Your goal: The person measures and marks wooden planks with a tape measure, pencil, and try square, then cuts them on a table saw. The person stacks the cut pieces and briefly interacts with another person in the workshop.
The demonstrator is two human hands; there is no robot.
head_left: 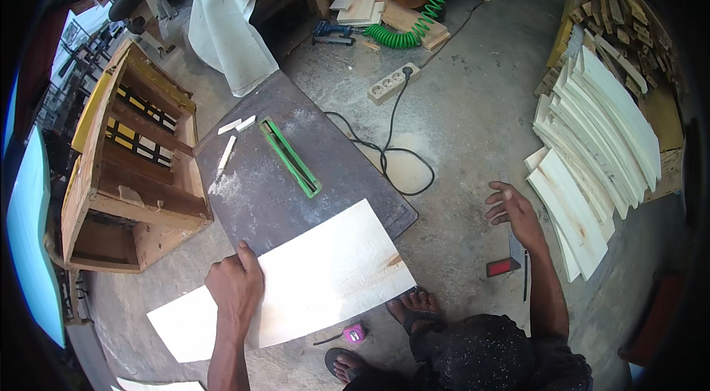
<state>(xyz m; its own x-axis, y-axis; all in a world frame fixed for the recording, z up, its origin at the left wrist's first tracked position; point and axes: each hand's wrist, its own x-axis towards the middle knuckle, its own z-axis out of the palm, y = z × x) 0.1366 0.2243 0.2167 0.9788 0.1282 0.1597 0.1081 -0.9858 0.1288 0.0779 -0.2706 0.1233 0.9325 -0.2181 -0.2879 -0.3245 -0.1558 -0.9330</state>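
Wooden frame point(148, 211) stands at left. Left hand point(235, 281) grips pale board point(333, 269) over dark worktop point(347, 169), centre; right hand point(513, 212) spreads loosely

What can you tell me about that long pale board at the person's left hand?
The pale board is long and flat, looks like wood, and has a brown mark near its right end. It slants upward to the right in the picture, overlapping the near edge of the dark tabletop. The left hand grips it left of its middle.
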